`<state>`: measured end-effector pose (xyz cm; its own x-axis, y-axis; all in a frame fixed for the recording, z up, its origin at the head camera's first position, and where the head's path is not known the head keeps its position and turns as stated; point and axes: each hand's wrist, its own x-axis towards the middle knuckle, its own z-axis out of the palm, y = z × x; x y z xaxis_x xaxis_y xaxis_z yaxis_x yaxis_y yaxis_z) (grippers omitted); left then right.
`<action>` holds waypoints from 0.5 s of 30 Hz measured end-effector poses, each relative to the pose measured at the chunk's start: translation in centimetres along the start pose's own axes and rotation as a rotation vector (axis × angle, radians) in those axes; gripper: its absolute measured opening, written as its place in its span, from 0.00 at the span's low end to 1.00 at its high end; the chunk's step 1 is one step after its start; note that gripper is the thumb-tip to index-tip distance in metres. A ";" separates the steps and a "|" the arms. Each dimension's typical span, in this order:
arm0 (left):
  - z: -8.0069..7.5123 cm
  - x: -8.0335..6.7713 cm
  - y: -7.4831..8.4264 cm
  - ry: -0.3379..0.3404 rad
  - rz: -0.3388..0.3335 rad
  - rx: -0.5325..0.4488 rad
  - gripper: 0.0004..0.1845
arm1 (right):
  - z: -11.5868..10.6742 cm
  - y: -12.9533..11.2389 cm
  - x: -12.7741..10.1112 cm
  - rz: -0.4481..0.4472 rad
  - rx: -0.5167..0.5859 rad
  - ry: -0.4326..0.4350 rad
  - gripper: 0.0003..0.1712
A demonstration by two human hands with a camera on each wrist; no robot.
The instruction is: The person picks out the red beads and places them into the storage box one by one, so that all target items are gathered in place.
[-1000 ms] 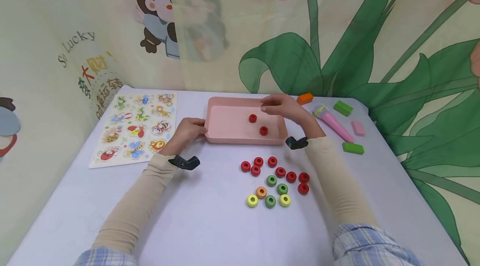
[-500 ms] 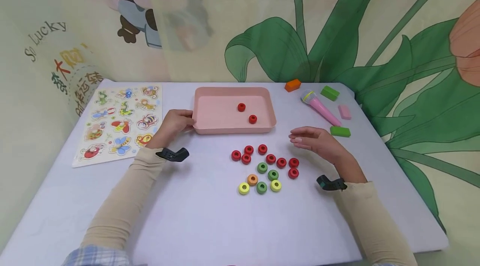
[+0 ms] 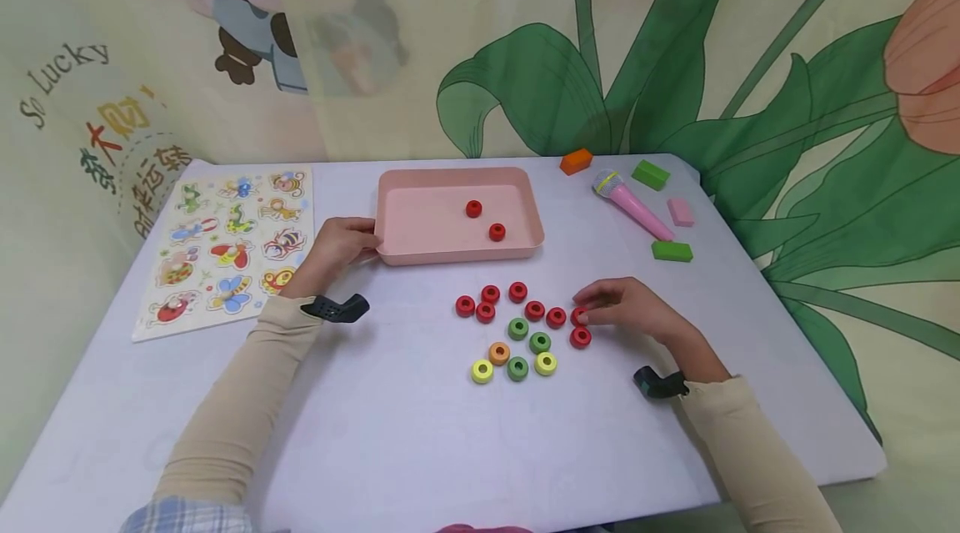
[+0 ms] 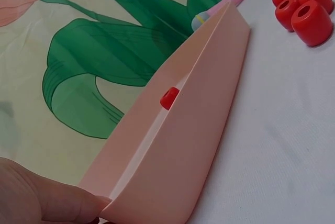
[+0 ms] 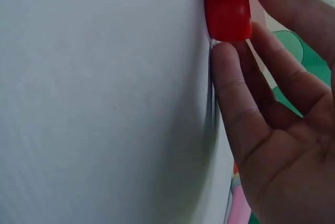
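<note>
Colours on my white table (image 3: 420,441)

My pink tray (image 3: 450,253) has two red rings (image 3: 484,220); more red rings (image 3: 517,305), green rings (image 3: 528,343), yellow rings (image 3: 513,366) and one orange ring (image 3: 498,352) are nearby. A pink microphone (image 3: 632,204), green blocks (image 3: 649,174), an orange block (image 3: 576,160), and a multicoloured insect puzzle (image 3: 225,245).

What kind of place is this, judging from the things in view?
Probably a children's play corner or a staged toy table: a cartoon wall backdrop, an insect peg puzzle, a toy microphone and coloured wooden rings beside a pink tray.
</note>
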<state>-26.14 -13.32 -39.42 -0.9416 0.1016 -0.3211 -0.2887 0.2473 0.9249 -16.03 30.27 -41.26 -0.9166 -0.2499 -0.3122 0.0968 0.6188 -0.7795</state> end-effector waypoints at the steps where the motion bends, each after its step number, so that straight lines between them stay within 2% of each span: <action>1: 0.0 0.0 0.0 -0.001 0.002 -0.003 0.25 | 0.1 0.0 0.0 -0.010 -0.015 0.000 0.20; 9: -0.1 0.1 0.0 0.011 -0.014 0.000 0.26 | 0.3 -0.1 0.1 -0.071 -0.112 0.002 0.15; 15: -0.1 0.2 -0.1 0.011 -0.024 0.001 0.26 | -1.0 -0.7 0.8 -0.092 -0.105 -0.003 0.17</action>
<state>-26.33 -13.41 -39.52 -0.9363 0.0845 -0.3410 -0.3113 0.2504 0.9167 -17.17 30.38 -40.43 -0.9185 -0.3114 -0.2437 -0.0288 0.6673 -0.7442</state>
